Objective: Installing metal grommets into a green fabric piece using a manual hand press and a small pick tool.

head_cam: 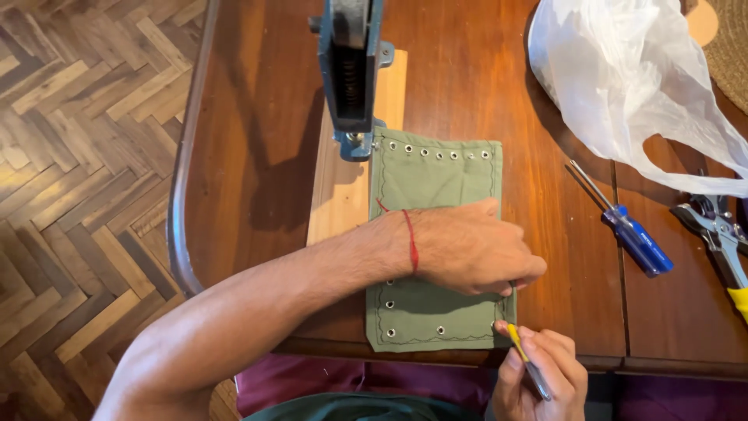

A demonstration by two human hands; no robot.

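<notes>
A green fabric panel (436, 175) with metal eyelets along its edges lies flat on the wooden table (265, 156). My left hand (467, 249) presses down on the panel's right side, fingers curled near its right edge; a red thread circles the wrist. My right hand (541, 374) holds a thin tool with a yellow and grey shaft (523, 355), its tip touching the panel's lower right corner. A blue-grey hand press (352, 70) stands on a pale wooden board (339, 195) at the panel's top left corner.
A blue-handled screwdriver (635, 238) lies right of the panel. Pliers with a yellow grip (721, 242) rest at the far right edge. A crumpled clear plastic bag (631, 78) covers the back right. Herringbone parquet floor (78, 156) shows past the table's left edge.
</notes>
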